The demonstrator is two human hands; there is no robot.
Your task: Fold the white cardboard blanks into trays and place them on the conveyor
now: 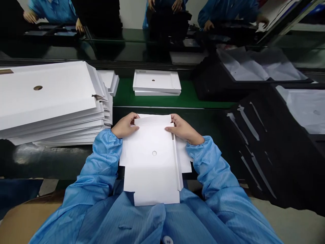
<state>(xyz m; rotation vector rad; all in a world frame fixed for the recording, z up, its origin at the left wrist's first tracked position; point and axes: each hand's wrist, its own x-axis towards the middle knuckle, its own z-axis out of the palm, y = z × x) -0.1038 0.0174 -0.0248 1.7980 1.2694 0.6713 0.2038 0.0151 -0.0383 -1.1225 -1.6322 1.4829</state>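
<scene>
A white die-cut cardboard sheet (pixel 152 173) with a small round hole lies flat in front of me, its near flap reaching over the bench edge against my blue coat. My left hand (pixel 126 125) grips its far left corner, thumb on top and fingers curled at the edge. At the far right corner, my right hand (pixel 184 128) pinches it the same way, beside a narrow side wall that stands partly folded up. The far flap between the hands looks slightly raised. More white card shows under the sheet on both sides.
To the left rises a tall stack of flat white sheets (pixel 58 91). Folded white trays (pixel 156 81) sit on the green belt (pixel 124 101) ahead. Black trays with translucent film (pixel 261 64) and a black stack (pixel 279 152) stand at right. Co-workers in blue sleeves (pixel 57 12) work opposite.
</scene>
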